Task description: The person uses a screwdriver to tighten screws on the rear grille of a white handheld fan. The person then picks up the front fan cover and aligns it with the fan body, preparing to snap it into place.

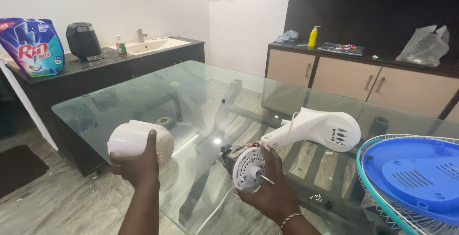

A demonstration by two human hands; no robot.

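Note:
My left hand [136, 165] grips a white rounded motor cover [134, 139] above the near left part of a glass table [191, 91]. My right hand [270, 192] holds the bare fan motor [246, 165], whose white round face and metal shaft point toward me. The motor is joined to a white fan body and base [318, 129] that lies on the glass to the right. A white cord [215, 211] runs down from the motor toward the near edge.
A blue fan blade inside a wire guard [411, 177] lies at the right edge. Small screws [315, 197] sit on the glass near my right wrist. Behind are a dark counter with a kettle [83, 41], a detergent bag [31, 46] and a sink [153, 45].

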